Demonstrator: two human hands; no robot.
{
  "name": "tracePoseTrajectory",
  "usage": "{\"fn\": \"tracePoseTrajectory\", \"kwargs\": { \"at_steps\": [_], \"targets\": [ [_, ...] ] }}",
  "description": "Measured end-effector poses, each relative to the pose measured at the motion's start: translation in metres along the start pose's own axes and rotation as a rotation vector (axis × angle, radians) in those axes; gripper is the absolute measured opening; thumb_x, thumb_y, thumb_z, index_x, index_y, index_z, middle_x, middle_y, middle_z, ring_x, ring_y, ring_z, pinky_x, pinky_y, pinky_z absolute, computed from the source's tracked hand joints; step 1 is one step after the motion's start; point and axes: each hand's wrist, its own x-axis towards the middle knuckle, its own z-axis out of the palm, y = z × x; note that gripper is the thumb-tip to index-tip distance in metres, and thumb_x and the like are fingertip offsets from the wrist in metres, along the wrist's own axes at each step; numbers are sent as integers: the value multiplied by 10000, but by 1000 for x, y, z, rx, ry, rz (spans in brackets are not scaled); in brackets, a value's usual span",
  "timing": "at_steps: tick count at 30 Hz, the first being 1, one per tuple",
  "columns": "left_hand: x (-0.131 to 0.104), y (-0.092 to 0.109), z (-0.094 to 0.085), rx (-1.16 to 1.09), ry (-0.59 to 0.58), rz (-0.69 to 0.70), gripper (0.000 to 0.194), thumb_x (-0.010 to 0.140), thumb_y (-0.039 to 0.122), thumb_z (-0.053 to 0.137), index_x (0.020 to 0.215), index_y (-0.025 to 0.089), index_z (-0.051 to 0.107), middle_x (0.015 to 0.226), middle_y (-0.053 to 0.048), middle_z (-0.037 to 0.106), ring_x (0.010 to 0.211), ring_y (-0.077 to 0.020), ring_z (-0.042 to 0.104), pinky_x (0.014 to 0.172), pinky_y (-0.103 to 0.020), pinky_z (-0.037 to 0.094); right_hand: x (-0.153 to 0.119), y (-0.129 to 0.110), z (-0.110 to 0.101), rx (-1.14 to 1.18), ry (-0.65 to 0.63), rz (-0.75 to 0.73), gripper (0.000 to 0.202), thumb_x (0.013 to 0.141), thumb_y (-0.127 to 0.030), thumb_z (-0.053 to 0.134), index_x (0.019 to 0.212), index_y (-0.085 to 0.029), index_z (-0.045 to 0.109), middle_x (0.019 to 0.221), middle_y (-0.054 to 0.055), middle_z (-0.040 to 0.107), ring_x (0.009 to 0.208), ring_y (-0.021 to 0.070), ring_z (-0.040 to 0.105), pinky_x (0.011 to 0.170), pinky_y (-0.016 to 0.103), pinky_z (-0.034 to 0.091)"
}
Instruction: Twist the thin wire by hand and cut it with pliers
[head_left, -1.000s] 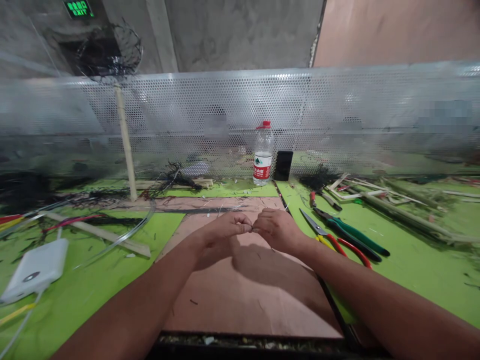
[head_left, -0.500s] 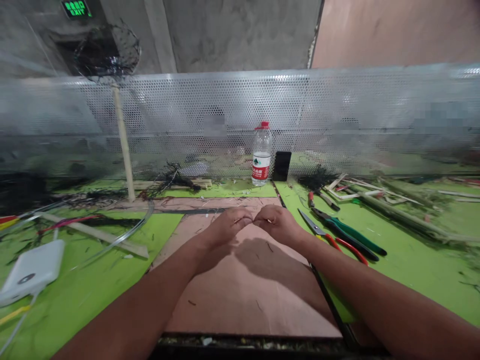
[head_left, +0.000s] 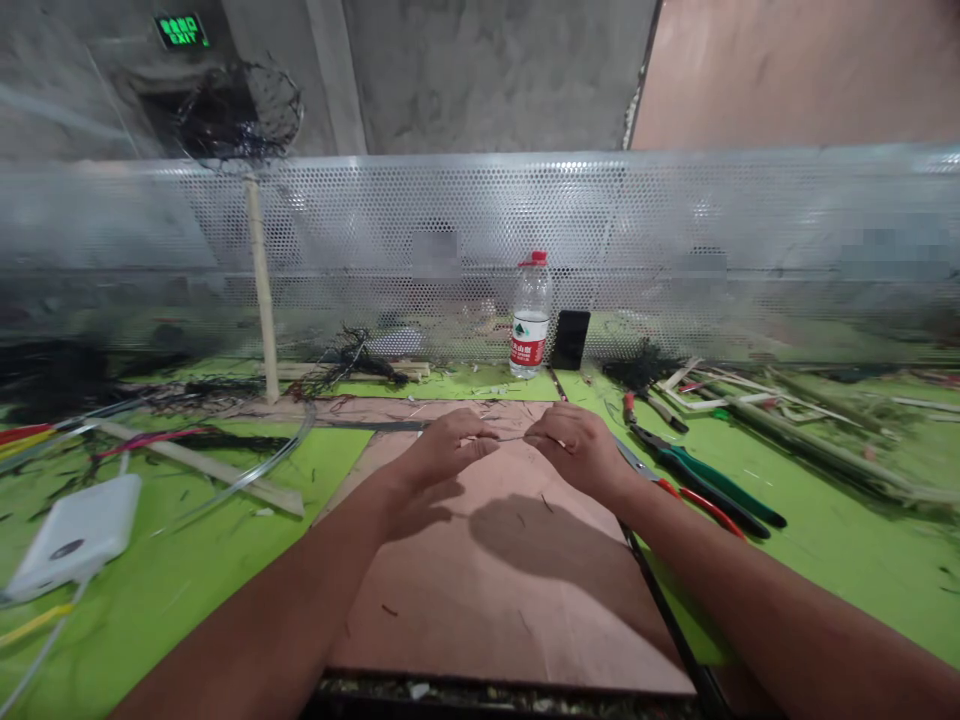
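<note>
Above the far half of a pinkish board, my left hand and my right hand face each other a short gap apart. A thin dark wire-like strand spans the gap between the fingertips. Both hands pinch it between thumb and fingers, one at each end. What the strand is made of is too small to tell. Close to my right forearm lie scissors with red handles, their blades partly hidden by my wrist, and pliers with green and black handles.
A water bottle and a black phone-like slab stand at the back before a perforated metal screen. To the left are a bamboo stick topped with tangled wire and a white power bank. Plant stalks lie right.
My hands have drawn apart, so the strand between the fingertips now shows more clearly. The whole view has shifted slightly, with the background moving right and down.
</note>
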Motion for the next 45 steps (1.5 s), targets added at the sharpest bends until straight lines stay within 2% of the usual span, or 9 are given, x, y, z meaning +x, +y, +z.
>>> {"fn": "tracePoseTrajectory", "kwargs": {
  "at_steps": [3,8,16,22,27,32,35,40,45],
  "targets": [
    [0,0,0,-66,-72,-62,223,835,342,513,886,187,665,873,-37,654,820,-146,582,749,-266,448,0,0,0,-39,-19,-73,189,854,-198,502,732,-158,642,672,57,630,657,147,527,647,284,394],
    [-1,-1,-1,-43,95,-94,210,761,342,617,890,176,625,861,-31,647,811,-150,589,722,-265,455,-2,1,1,-64,8,-97,169,852,-186,505,750,-164,637,683,49,634,654,142,519,644,285,388],
    [-1,-2,4,115,321,321,124,813,264,583,880,162,605,784,-49,657,768,-143,586,723,-283,461,-3,-9,-13,-252,13,-284,130,835,-144,528,841,-181,652,666,26,622,630,133,484,611,292,344],
    [-2,4,3,280,376,435,63,836,203,541,851,170,593,780,-35,669,745,-130,584,716,-277,460,-2,-7,-13,-218,21,-263,113,828,-145,533,863,-170,637,749,41,652,670,142,507,645,298,373],
    [-2,10,-5,442,388,498,77,820,143,540,856,186,592,813,-13,684,755,-131,578,731,-278,443,0,-6,-4,-135,-15,-168,139,838,-265,558,834,-145,627,709,57,635,667,147,524,655,299,382],
    [-4,20,-12,595,224,477,151,865,165,464,897,203,607,803,-14,679,746,-135,567,731,-289,423,-3,-5,4,36,-160,-74,213,858,-321,528,775,-149,622,652,53,600,657,145,535,639,278,386],
    [-5,20,-12,606,158,449,193,884,176,425,923,210,610,834,-22,676,780,-137,570,772,-303,414,-5,-4,6,221,-228,92,246,874,-318,497,743,-151,622,678,48,606,644,127,533,610,252,397],
    [-5,15,-9,546,176,466,184,878,153,433,929,204,603,878,-31,674,814,-138,569,783,-303,403,-6,-4,7,520,-411,408,287,838,-392,528,727,-146,625,655,11,578,586,100,489,537,222,381],
    [-2,13,-4,543,110,494,169,874,150,445,919,194,602,876,-29,675,803,-139,568,771,-297,404,-8,-5,11,715,-485,522,277,818,-404,544,845,-149,649,627,3,578,542,92,459,499,213,359]
  ]
}}
